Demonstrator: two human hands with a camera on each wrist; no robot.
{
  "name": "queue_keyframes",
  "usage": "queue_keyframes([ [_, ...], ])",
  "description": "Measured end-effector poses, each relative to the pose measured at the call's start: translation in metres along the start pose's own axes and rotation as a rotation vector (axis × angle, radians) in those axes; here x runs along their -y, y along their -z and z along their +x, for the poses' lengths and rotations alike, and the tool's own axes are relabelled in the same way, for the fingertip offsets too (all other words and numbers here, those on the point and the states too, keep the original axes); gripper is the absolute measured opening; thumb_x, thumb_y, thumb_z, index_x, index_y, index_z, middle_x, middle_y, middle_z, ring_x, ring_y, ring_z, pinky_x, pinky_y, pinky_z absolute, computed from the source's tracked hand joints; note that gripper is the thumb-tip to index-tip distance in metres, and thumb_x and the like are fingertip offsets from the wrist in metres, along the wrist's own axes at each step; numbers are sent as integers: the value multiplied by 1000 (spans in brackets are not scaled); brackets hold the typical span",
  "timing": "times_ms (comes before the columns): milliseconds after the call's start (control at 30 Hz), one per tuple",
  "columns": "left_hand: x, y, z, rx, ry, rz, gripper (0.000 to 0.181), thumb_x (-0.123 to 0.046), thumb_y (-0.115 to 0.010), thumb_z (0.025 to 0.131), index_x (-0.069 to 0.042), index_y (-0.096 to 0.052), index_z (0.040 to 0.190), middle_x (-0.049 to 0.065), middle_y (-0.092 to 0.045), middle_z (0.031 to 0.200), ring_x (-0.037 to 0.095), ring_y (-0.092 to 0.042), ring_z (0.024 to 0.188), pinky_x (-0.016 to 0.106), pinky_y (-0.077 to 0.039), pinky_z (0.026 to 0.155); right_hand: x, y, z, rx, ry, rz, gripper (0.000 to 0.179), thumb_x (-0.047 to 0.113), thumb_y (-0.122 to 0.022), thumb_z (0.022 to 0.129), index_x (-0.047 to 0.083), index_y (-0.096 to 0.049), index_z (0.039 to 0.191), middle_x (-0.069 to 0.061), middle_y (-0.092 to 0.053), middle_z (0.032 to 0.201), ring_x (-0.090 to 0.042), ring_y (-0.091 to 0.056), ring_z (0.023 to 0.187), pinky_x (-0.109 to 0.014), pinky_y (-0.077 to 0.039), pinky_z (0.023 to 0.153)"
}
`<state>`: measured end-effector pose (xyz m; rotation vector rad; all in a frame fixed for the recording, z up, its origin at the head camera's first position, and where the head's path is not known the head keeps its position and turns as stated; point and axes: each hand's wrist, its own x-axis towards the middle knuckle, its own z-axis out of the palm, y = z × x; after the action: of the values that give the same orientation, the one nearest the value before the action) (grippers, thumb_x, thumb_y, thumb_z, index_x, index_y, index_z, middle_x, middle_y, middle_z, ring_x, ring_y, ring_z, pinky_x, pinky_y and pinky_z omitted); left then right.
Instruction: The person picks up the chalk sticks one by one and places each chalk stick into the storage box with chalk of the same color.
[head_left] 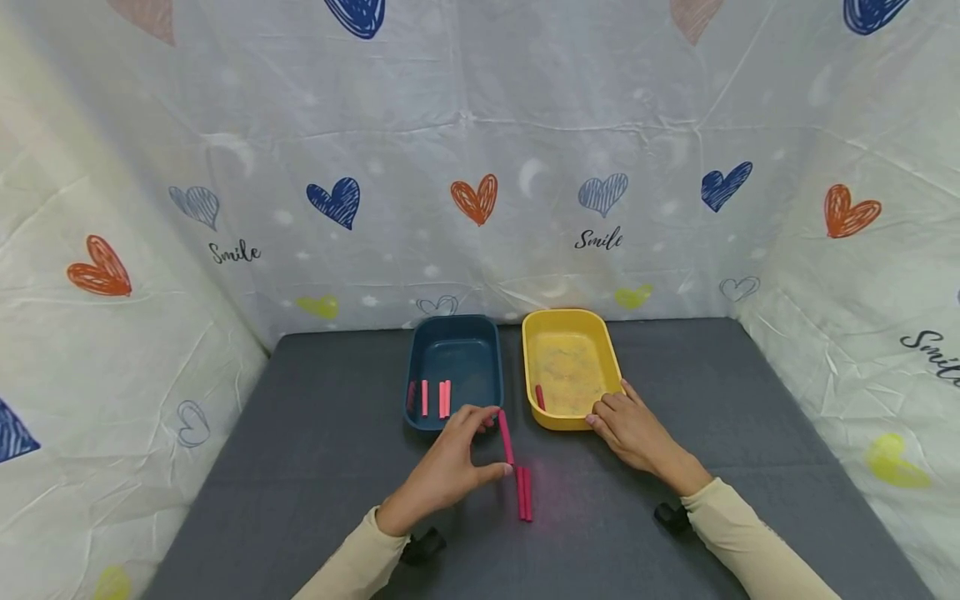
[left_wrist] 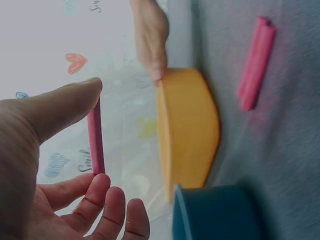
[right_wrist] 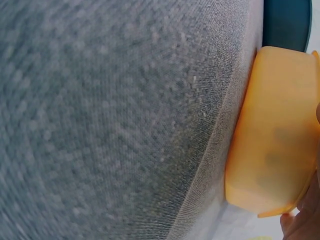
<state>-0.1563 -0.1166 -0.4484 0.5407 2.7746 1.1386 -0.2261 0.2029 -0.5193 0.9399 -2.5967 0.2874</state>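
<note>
My left hand pinches a pink chalk stick by its two ends, between thumb and fingertips, just in front of the trays. The left wrist view shows this same chalk stick upright between thumb and fingers. Two more pink chalk sticks lie side by side on the cloth just below it. My right hand grips the near right corner of the yellow tray, its fingers bent over the rim. Inside that tray lies one dark red stick.
A dark blue tray stands left of the yellow one, holding several sticks, pale pink ones among them. Pink dust marks the grey cloth beside the loose sticks. A printed curtain closes off the back and sides.
</note>
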Motion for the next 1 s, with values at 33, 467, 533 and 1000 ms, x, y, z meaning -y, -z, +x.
queue_keyframes([
  [33, -2, 3, 0, -10, -1, -1, 78, -37, -82, 79, -17, -45, 145, 2, -50, 127, 18, -51, 118, 45, -50, 99, 0, 0, 0, -2, 1, -2, 21, 27, -53, 101, 18, -56, 83, 2, -54, 80, -21, -60, 85, -60, -31, 113],
  [467, -15, 15, 17, -64, -36, -7, 78, -38, -81, 80, -21, -43, 146, -1, -49, 129, 24, -51, 119, 41, -51, 92, 1, 2, 0, 5, 1, -4, 20, 28, -54, 101, 18, -55, 83, 3, -52, 80, -20, -58, 84, -61, -31, 113],
  [533, -16, 15, 21, -63, -40, 0, 78, -40, -80, 80, -23, -43, 147, -2, -49, 130, 24, -51, 118, 41, -51, 92, 1, 2, 0, 9, -5, -7, 21, 28, -53, 101, 19, -55, 83, 3, -52, 80, -20, -58, 84, -61, -31, 113],
  [1000, -25, 13, 51, -62, -89, -19, 77, -39, -79, 81, -21, -43, 147, -1, -50, 126, 25, -50, 117, 37, -48, 88, 1, 1, 0, 6, -7, -6, 21, 28, -53, 101, 18, -55, 82, 3, -53, 80, -21, -59, 85, -60, -30, 114],
])
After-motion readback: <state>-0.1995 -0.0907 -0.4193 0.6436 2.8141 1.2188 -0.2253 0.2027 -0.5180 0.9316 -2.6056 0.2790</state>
